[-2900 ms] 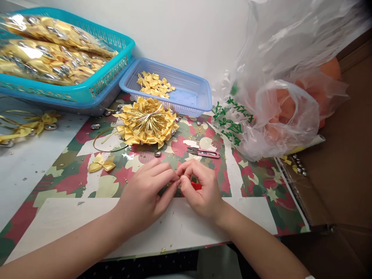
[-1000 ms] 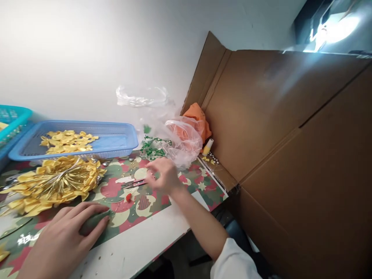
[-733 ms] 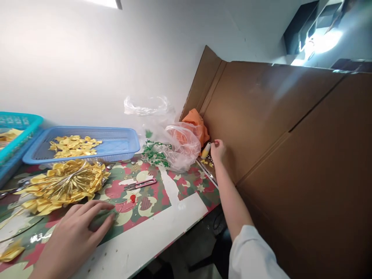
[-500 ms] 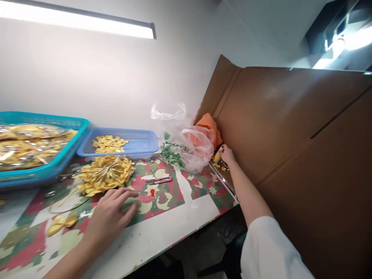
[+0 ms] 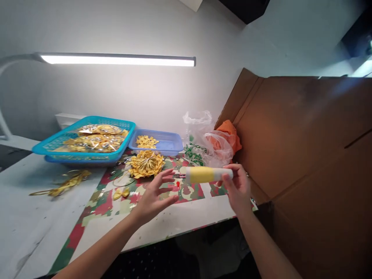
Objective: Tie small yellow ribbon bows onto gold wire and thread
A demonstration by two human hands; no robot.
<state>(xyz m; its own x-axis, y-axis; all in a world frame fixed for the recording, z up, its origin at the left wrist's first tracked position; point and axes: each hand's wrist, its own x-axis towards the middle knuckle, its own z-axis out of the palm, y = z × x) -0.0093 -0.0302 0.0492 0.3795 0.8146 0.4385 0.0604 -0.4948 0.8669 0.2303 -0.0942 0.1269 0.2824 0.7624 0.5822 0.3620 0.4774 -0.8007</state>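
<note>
My right hand (image 5: 238,190) grips the narrow white end of a cone-shaped thread spool (image 5: 202,174), wound with yellow in its middle. The spool lies sideways in the air above the table, its wide end toward my left hand (image 5: 155,195). That left hand is open, fingers spread, holding nothing and apart from the spool. Behind its fingers sits a round bunch of gold ribbon bows (image 5: 147,163). One loose gold bow (image 5: 121,193) lies to the left of the hand. Small thread snips (image 5: 179,176) are partly hidden behind the spool, with a red bead-like piece (image 5: 178,184) below.
A turquoise basket (image 5: 84,155) with packed bows and a blue tray (image 5: 172,146) with gold pieces stand at the back. Plastic bags (image 5: 216,155) and an orange bag (image 5: 232,135) lean by a tall cardboard sheet (image 5: 296,135) on the right. A lamp (image 5: 122,60) hangs above.
My right hand has come away from the cardboard corner toward the middle, bringing the thread spool. My left hand has lifted and spread its fingers. The view has shifted, showing more on the left.
</note>
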